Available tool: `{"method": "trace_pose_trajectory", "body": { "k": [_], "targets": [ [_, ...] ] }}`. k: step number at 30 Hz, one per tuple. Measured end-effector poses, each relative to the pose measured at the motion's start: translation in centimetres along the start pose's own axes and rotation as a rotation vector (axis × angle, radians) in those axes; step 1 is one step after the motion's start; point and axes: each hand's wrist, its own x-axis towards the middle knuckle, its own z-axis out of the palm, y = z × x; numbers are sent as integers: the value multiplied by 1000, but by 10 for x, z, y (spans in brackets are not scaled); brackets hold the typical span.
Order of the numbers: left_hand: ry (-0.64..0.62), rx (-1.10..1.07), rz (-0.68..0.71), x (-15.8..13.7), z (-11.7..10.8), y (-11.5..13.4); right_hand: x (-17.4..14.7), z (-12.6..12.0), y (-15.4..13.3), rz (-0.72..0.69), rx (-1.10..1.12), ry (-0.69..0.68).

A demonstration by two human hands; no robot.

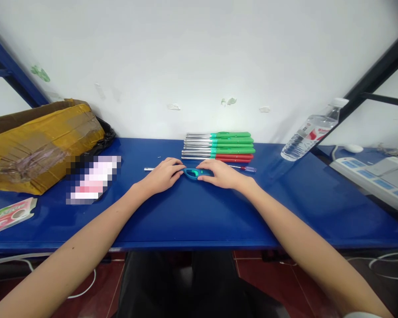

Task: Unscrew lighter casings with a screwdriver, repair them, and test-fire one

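Blue-handled lighter (pixel 201 172) at mid-table (pixel 172 221), grasped in both hands: left hand (pixel 167 174) at the barrel end, right hand (pixel 223 174) around the handle. Loosened fingers could let it twist. Screwdriver (pixel 250 169), three o'clock: a rightward nudge could roll it. Lighter row (pixel 234 146), one o'clock: a forward shove could scatter it.

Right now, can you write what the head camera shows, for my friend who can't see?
The left hand and right hand hold a silver-tubed tool with a blue plastic handle at a blue table. Beyond lie similar tools with green or red handles; a clear plastic bottle is at right, a yellow-taped cardboard box at left.
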Motion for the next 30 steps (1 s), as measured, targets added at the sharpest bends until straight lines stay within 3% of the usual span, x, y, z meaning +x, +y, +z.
{"method": "trace_pose_trajectory", "body": {
  "k": [6, 15, 30],
  "targets": [
    [-9, 38, 7, -1, 1, 0, 0, 1, 3, -4, 26, -1],
    [-14, 10, 47, 1, -2, 19, -2, 4, 6, 23, -14, 5],
    [-57, -24, -3, 9, 1, 11, -2, 2, 5, 33, -27, -28]
  ]
}}
